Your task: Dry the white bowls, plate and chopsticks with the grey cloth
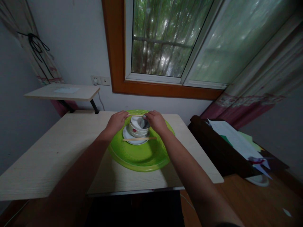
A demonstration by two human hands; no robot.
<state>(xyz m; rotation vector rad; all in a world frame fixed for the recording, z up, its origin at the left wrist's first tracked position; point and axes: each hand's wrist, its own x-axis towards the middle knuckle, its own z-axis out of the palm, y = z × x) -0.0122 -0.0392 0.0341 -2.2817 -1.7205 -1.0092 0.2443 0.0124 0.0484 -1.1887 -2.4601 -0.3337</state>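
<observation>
A round green plastic basin [142,160] stands on the desk. Inside it is a white plate [136,142] bearing a stack of white bowls [137,132], the lower ones with a small red mark. One pair of chopsticks [139,138] lies across the front of the plate. Above the back of the bowls, my left hand [117,123] pinches one end of light wooden chopsticks [135,115]. My right hand [156,121] has its fingers closed at their other end. A dark grey patch beside the right fingers, in the top bowl, is too blurred to identify.
The pale wooden desk [71,151] carries a small raised shelf [61,92] at the back left, with a paper on it. To the right, a dark brown cabinet [222,151] holds papers [236,145]. A window [170,41] is behind the desk.
</observation>
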